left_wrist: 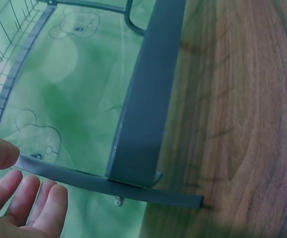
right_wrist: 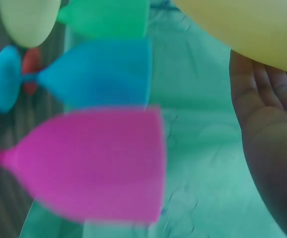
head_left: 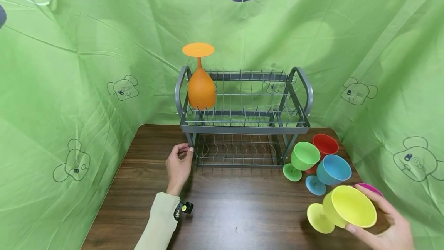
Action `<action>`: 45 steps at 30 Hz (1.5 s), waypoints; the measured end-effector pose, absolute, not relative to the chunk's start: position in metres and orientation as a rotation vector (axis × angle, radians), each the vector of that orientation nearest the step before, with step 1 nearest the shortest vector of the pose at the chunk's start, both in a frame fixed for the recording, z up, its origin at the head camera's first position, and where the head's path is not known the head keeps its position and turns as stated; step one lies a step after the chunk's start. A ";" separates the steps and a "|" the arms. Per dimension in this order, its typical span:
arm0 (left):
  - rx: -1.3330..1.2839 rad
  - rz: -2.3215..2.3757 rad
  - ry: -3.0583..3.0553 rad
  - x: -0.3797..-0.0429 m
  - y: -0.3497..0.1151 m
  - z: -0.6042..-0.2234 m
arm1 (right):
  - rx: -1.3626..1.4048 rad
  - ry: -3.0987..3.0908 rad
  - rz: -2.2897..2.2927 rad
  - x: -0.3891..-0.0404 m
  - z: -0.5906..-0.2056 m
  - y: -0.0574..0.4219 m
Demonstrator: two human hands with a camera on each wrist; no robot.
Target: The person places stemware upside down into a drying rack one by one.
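My right hand [head_left: 388, 219] grips a yellow goblet [head_left: 350, 207] around its bowl near the rim, thumb in front and fingers behind. The goblet is tilted, its foot toward the left. My left hand [head_left: 179, 167] pinches the left front leg of a grey two-tier dish rack [head_left: 243, 130]; in the left wrist view, thumb and fingers [left_wrist: 17, 201] close around the thin bar. An orange goblet [head_left: 202, 90] stands upside down at the left end of the rack's top tier. A pink goblet [right_wrist: 94, 166] is partly hidden behind my right hand in the head view.
Right of the rack stand a green goblet [head_left: 305, 156], a red goblet [head_left: 325, 144] and a blue goblet [head_left: 334, 170], close together on the wooden table [head_left: 222, 207]. Green printed cloth [head_left: 97, 68] hangs around the back and sides. The rack's lower tier [head_left: 239, 149] has wavy wire dividers.
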State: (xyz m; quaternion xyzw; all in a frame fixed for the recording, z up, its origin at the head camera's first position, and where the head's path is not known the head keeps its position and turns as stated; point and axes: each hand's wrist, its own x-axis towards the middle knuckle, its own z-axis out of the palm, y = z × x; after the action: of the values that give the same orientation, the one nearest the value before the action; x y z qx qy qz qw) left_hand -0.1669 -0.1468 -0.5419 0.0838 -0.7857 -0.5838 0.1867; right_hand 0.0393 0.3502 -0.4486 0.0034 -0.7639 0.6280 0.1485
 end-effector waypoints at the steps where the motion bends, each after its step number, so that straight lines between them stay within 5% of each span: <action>1: 0.236 -1.646 -2.205 -0.165 -0.146 -0.540 | 0.073 -2.200 1.809 0.035 -0.446 0.347; 7: 0.179 -1.661 -2.186 -0.147 -0.140 -0.526 | 0.381 -2.279 1.739 0.007 -0.433 0.324; 29: -0.406 -1.866 -2.389 -0.080 -0.067 -0.443 | 0.733 -2.751 0.938 -0.075 -0.401 0.229; 45: -0.586 -1.717 -2.655 -0.076 -0.037 -0.448 | 0.934 -2.791 0.860 -0.088 -0.413 0.180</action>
State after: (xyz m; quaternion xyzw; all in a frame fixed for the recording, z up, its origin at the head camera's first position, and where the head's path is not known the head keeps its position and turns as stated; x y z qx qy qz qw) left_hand -0.0764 -0.0373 -0.4475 -0.1822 -0.8250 -0.5336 -0.0370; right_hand -0.0879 0.1800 -0.4126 0.3045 -0.9096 0.2802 0.0375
